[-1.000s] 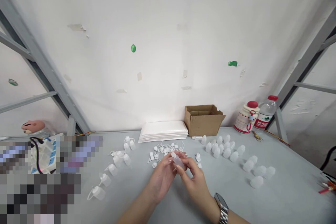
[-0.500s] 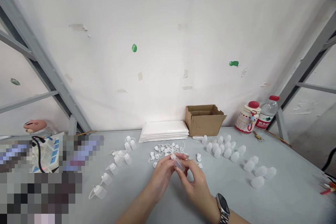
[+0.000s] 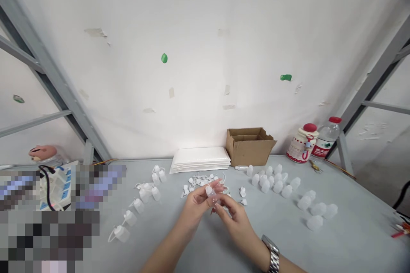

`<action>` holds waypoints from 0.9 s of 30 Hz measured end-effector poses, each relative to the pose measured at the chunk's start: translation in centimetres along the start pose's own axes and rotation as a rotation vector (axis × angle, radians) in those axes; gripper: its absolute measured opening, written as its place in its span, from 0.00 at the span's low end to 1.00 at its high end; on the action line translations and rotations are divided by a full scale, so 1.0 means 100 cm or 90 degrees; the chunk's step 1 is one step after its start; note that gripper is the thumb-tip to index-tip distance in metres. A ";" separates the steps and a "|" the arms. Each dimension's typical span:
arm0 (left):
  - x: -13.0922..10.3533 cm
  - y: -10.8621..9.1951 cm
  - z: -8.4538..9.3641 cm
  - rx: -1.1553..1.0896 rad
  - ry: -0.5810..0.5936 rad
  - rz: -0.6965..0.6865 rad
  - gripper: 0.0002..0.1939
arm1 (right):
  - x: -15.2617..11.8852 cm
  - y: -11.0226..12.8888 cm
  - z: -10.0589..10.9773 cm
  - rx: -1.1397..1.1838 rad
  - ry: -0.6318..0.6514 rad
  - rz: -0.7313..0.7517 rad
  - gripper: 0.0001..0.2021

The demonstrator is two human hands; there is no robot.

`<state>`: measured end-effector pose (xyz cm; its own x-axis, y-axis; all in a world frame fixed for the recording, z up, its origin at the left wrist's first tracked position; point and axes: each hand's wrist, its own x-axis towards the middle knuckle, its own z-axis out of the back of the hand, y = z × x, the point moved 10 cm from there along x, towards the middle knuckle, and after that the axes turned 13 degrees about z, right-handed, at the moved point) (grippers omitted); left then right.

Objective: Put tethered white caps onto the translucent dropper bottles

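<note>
A small translucent plastic bottle (image 3: pixel 210 192) with a white top is held between both hands, tilted with its top up and to the left. My left hand (image 3: pixel 197 204) is closed around its upper part, a few fingertips reaching out behind it. The thumb and fingers of my right hand (image 3: pixel 231 212) pinch the bottle's lower end, partly hiding it. Just behind the hands lies a heap of white caps with thin straps (image 3: pixel 201 179). Two loose white caps (image 3: pixel 242 192) lie to the right of the heap.
Capped bottles (image 3: pixel 130 217) stand in a line on the left; several open-necked bottles (image 3: pixel 278 186) stand on the right. Along the wall are a stack of white envelopes (image 3: pixel 200 160), a cardboard box (image 3: pixel 250 152), a red-lidded jar (image 3: pixel 301 144) and a water bottle (image 3: pixel 324 140).
Both hands have shifted slightly left with the bottle, which is now more upright. The right wrist has turned, so the watch face shows less.
</note>
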<state>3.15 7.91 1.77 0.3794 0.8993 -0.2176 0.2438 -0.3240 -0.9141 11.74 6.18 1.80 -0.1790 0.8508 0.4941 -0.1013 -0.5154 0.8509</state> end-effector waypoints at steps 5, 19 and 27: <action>0.000 -0.002 0.001 -0.041 0.000 -0.006 0.20 | 0.001 -0.007 -0.006 0.152 -0.010 -0.062 0.13; 0.004 0.003 -0.004 -0.077 0.039 -0.007 0.16 | -0.009 -0.019 -0.042 0.625 0.042 -0.297 0.15; 0.006 -0.003 0.015 0.015 -0.089 -0.027 0.13 | 0.003 -0.017 -0.023 0.414 -0.008 -0.169 0.16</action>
<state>1.95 9.04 1.41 0.2399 0.9450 -0.2223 0.2358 -0.2789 -0.9309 9.65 7.04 0.10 -0.2183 0.9425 0.2529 0.4668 -0.1267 0.8752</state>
